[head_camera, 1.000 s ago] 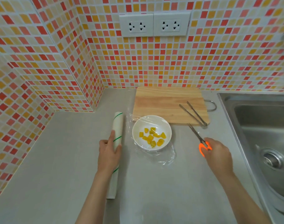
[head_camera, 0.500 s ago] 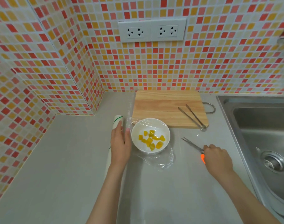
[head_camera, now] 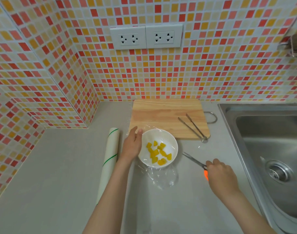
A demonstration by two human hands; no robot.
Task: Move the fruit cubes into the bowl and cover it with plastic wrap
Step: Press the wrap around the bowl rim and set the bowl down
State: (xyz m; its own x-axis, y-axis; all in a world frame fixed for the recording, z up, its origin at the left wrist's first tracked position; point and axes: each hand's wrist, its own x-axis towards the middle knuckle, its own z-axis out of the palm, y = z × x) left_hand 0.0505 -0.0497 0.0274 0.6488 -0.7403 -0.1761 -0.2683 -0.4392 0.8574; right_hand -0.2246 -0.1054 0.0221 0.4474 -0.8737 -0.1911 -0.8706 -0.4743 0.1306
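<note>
On a grey kitchen counter (head_camera: 60,174), seen from above by a head-worn camera, a white bowl (head_camera: 158,147) sits at the centre. Yellow fruit cubes (head_camera: 158,153) lie inside it, and clear plastic wrap (head_camera: 163,177) is stretched over its top, with loose crinkled film spilling onto the counter at 6 o'clock from the bowl.

At 9 o'clock from the bowl, the left hand (head_camera: 132,144) lies flat with fingers extended and together, gripping nothing, its edge pressed against the bowl's rim and the film there. Farther out at 9 o'clock, a roll of plastic wrap (head_camera: 109,159) with thin green lines lies on the counter, just beside the left forearm.

At 4 o'clock from the bowl, the right hand (head_camera: 220,176) is curled around the orange handles of a pair of scissors (head_camera: 194,161). Its blades lie low over the counter and point toward the bowl, their tips near the rim; whether they touch the film cannot be told.

At 12 o'clock from the bowl, a wooden cutting board (head_camera: 164,115) rests against the tiled wall, its near edge touching the bowl. Metal tongs (head_camera: 192,126) lie on the board's right side. A steel sink (head_camera: 269,149) fills the 3 o'clock side, and two white wall sockets (head_camera: 146,38) are mounted high at 12 o'clock.
</note>
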